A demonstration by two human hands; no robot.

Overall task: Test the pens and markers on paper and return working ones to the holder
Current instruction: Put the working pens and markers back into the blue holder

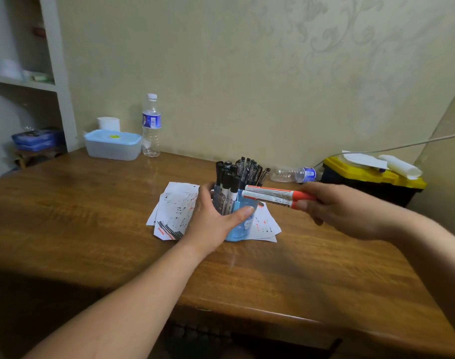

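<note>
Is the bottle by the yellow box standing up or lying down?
Lying down. The bottle rests on its side on the table, its blue label toward the box.

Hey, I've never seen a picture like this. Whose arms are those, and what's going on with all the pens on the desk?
There is no machine here. One camera worn on a person's head looks down at their own two arms. The left hand grips a blue holder full of black markers, which stands on scribbled paper sheets on a wooden table. The right hand holds two red markers just right of it. Behind stand a water bottle and a lidded plastic box.
</note>
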